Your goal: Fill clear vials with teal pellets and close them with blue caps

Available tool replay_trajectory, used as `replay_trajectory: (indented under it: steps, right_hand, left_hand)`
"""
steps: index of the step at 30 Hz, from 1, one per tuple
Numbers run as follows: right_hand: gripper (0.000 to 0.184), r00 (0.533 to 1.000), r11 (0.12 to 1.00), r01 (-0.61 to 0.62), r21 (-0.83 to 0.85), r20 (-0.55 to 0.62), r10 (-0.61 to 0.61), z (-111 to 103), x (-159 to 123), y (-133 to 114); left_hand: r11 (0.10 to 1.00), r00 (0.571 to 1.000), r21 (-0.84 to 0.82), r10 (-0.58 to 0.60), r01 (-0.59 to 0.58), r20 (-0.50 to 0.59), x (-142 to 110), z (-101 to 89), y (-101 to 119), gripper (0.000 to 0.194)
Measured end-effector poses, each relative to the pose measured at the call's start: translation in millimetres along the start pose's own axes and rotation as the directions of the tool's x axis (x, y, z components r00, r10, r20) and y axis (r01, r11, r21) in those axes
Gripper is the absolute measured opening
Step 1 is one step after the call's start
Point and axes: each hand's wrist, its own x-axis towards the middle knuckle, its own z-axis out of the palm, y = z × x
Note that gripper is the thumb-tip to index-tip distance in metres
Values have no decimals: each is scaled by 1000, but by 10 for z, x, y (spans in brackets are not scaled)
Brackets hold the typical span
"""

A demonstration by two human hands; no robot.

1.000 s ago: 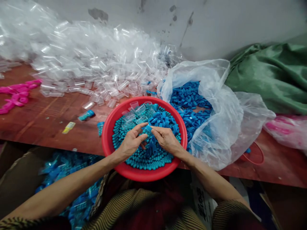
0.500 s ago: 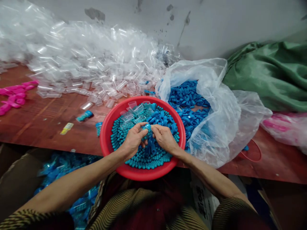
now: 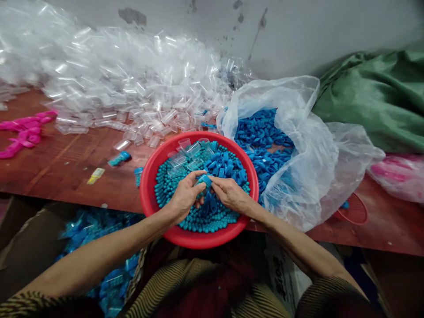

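Over a red basin (image 3: 198,240) of small teal beads (image 3: 205,224), my left hand (image 3: 186,194) is closed around a small clear plastic tube with a blue cap (image 3: 206,179). The fingers of my right hand (image 3: 230,193) pinch at the cap's right side. My fingers partly hide the tube, so what it contains is hard to see. Inside the basin, loose clear tubes (image 3: 178,160) lie at the back left, beyond my left hand. Blue plastic caps (image 3: 225,164) are heaped behind my hands, with several more just below them.
A large heap of clear tubes (image 3: 132,84) covers the back left. Right of the basin, a clear plastic bag (image 3: 306,145) spills blue caps (image 3: 261,128). Filled tubes (image 3: 119,158) and pink pieces (image 3: 24,134) lie left. A box of filled blue-capped tubes (image 3: 112,274) stands below the table edge.
The blue cap on the tube has turned and now sits more plainly between both hands. My right hand has flattened slightly against it. The whole view has shifted a little.
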Motion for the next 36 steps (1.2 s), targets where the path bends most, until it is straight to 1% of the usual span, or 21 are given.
replay_trajectory:
  steps: [3,5,7,9,10,11,12,14,16,17,19,20,21,23,24,25,27,29,30,33,36]
  right_hand:
    - [23,997,996,58,64,50,-61,-99,5,51]
    - [20,998,986,33,164,55,-42,-169,19,94]
    - [24,995,942,-96,321,21,94,-213,41,118]
    - [32,963,847,-202,491,-59,264,-224,70,113]
    - [35,940,809,-210,548,-115,322,-221,86,98]
    - [35,920,796,-197,573,-172,352,-213,99,76]
    - [34,909,809,-173,561,-225,351,-201,109,48]
    - [25,918,892,-109,439,-300,260,-163,111,-18]
    - [18,939,973,-23,230,-328,100,-103,88,-83]
    - [19,946,992,22,126,-322,20,-67,68,-109]
    - [28,956,995,96,-33,-276,-101,14,19,-140]
    - [39,961,989,122,-85,-241,-139,52,-7,-146]
    - [55,966,982,142,-124,-201,-165,85,-30,-147]
    - [86,975,971,159,-181,-124,-183,129,-69,-148]
    - [95,981,968,147,-205,-93,-169,140,-85,-150]
    - [99,987,965,120,-232,-73,-141,145,-97,-156]
    - [100,994,952,55,-302,-76,-82,141,-118,-176]
    - [98,993,921,21,-388,-96,-63,131,-137,-203]
    - [97,993,903,30,-429,-93,-77,125,-147,-217]
    - [95,991,852,102,-513,-23,-133,109,-171,-256]
    - [93,994,820,75,-567,-27,-110,119,-175,-269]
  left_hand:
    - [999,999,5,38,-38,28,-11,-15,-17,46]
    - [999,995,2,49,-49,83,-18,-42,-12,46]
    - [998,990,18,61,-64,128,-22,-66,2,45]
    - [993,986,58,93,-102,140,-23,-76,17,41]
    - [989,984,86,111,-124,138,-23,-76,22,39]
    - [983,982,113,128,-144,136,-23,-71,24,38]
    - [978,981,135,141,-159,135,-23,-63,23,37]
    - [973,981,158,151,-170,125,-26,-38,10,36]
    - [975,983,149,150,-164,106,-34,-6,-8,35]
    - [978,984,136,149,-161,94,-40,9,-16,35]
    - [983,986,91,153,-158,61,-55,35,-24,36]
    - [984,986,65,163,-165,41,-62,43,-22,36]
    - [984,984,42,175,-176,24,-67,46,-18,38]
    - [980,980,9,200,-200,20,-70,37,-5,42]
    - [978,977,5,210,-210,40,-68,25,1,44]
    - [976,973,10,218,-219,69,-63,11,6,46]
    - [971,964,24,231,-236,130,-51,-16,10,46]
    - [970,957,22,237,-244,166,-47,-27,6,43]
    - [971,957,7,234,-239,173,-51,-24,2,40]
    - [979,965,-38,202,-198,168,-76,11,-4,39]
    - [982,972,-33,188,-185,139,-92,39,-7,38]
